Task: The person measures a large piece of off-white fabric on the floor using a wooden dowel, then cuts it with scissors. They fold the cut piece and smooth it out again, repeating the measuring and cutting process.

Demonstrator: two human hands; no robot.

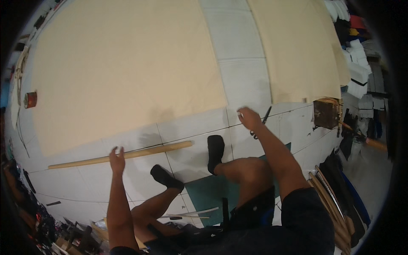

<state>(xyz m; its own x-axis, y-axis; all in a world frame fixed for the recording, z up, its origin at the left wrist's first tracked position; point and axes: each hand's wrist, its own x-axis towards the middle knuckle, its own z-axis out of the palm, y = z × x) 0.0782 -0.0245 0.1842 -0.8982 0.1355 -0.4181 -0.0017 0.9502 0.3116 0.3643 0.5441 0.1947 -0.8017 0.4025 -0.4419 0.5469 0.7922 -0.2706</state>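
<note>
My left hand [117,161] is over a long tan roll [157,149] lying on the floor, with thumb and fingertips apart. Whether the palm touches the roll is hidden. My right hand [250,119] hovers over the white tiles by the near corner of a large cream sheet [127,68]. Its fingers are loosely curled with a small gap between them, and I see nothing held. Right beside this hand lies a pair of dark scissors [266,117]. A second cream sheet [301,55] lies farther right, with a strip of tile between the two.
A red tin [30,100] stands at the big sheet's left edge. A brown box [326,114] sits at the second sheet's near corner. Under my legs is a green mat [204,195]. Rolled materials [329,204] lie at the lower right, and white bundles [357,68] are piled at the far right.
</note>
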